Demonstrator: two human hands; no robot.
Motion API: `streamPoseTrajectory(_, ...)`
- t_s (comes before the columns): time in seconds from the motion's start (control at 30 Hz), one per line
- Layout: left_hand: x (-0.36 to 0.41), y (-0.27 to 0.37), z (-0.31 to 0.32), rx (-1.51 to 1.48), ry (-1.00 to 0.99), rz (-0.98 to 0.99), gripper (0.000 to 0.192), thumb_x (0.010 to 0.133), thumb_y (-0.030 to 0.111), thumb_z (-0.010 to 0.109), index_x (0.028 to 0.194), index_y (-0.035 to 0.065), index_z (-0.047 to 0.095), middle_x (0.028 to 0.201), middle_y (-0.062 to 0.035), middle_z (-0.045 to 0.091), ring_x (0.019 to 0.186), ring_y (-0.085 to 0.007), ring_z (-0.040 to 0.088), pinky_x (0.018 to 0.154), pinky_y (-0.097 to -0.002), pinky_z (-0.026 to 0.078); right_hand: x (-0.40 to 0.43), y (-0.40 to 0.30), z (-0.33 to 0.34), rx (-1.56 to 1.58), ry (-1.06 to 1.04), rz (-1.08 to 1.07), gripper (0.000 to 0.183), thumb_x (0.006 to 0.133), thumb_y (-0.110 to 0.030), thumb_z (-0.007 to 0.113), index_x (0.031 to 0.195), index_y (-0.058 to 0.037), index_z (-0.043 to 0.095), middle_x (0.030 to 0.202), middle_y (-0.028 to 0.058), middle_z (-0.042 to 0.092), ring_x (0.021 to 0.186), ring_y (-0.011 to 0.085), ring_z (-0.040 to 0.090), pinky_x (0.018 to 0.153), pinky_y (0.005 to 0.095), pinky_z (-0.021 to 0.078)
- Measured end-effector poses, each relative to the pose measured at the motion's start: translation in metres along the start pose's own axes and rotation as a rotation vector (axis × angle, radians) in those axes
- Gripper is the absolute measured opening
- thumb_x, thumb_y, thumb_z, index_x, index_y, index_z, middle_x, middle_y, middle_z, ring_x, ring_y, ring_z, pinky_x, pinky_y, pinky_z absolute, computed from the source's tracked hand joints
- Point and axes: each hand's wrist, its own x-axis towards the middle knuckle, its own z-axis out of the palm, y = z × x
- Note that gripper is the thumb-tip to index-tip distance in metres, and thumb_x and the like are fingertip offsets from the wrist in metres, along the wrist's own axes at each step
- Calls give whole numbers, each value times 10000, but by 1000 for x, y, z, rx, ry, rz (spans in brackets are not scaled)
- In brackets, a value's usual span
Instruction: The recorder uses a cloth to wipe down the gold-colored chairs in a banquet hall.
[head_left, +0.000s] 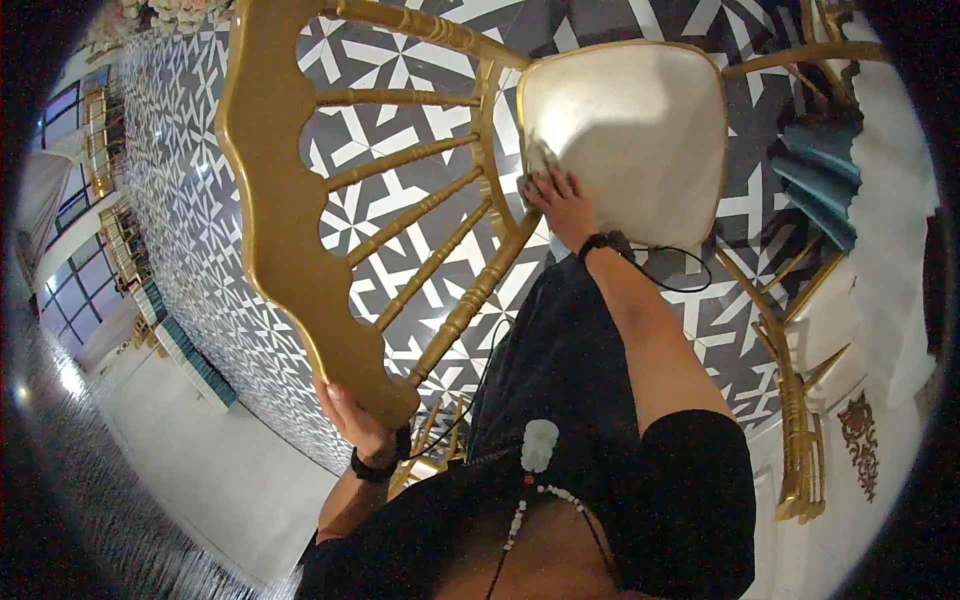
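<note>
A gold chair lies before me, its broad scalloped top rail (274, 187) at the left and turned spindles (405, 165) running to the pale padded seat (637, 142). My left hand (356, 424) is at the lower end of the top rail, fingers on its outer edge and the thumb side against it. At the seat's near left edge rests my right hand (562, 202), fingers bent, beside the back's base. A greyish patch shows under and beyond its fingertips; whether it is a cloth or a shadow cannot be told. Both wrists bear black bands.
More gold chairs (791, 405) stand at the right, by a white-draped table (892, 225) and teal cloth (817, 180). Black cables (694, 259) hang from the wrist bands. The floor (382, 60) is patterned black and white. A pale platform (217, 457) lies lower left.
</note>
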Motion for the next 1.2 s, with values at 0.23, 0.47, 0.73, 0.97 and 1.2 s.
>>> streamPoseTrajectory(0.23, 5, 19, 3, -288, -48, -101, 489, 977, 372, 319, 1288, -1, 369, 1122, -131, 514, 970, -190, 518, 827, -327, 423, -121, 60, -19, -133, -448, 79, 545, 836, -173, 469, 1367, -251, 374, 1431, 26, 337, 1343, 300, 245, 1121, 496, 134)
streamPoseTrajectory(0.47, 10, 26, 7, -293, -139, -78, 453, 983, 358, 314, 1252, 0, 385, 1037, -117, 537, 826, -166, 545, 706, -291, 455, -172, 102, -25, -201, 139, 798, 573, 839, -213, 522, 1379, -176, 334, 1427, 167, 290, 1328, 391, 224, 1106, 519, 170)
streamPoseTrajectory(0.73, 9, 15, 10, -256, 44, -18, 486, 956, 435, 359, 1178, 11, 443, 1020, -137, 564, 859, -213, 560, 728, -338, 475, -31, 10, -27, 41, -283, 343, 489, 851, -154, 470, 1330, -103, 391, 1360, 125, 391, 1306, 340, 284, 1088, 478, 196)
streamPoseTrajectory(0.97, 9, 12, 3, -306, -82, -57, 487, 971, 382, 367, 1247, -17, 409, 1048, -110, 513, 881, -160, 511, 759, -296, 432, 21, 48, -3, -212, 32, 13, 452, 820, -158, 496, 1261, -249, 457, 1324, -19, 429, 1265, 214, 360, 1059, 429, 252)
streamPoseTrajectory(1.2, 6, 22, 14, -182, 0, 77, 427, 987, 337, 343, 1206, -18, 433, 1016, -91, 506, 865, -146, 493, 751, -274, 419, -72, 134, -68, -206, 405, 766, 534, 835, -201, 488, 1343, -83, 373, 1295, 147, 420, 1170, 303, 418, 1010, 499, 271)
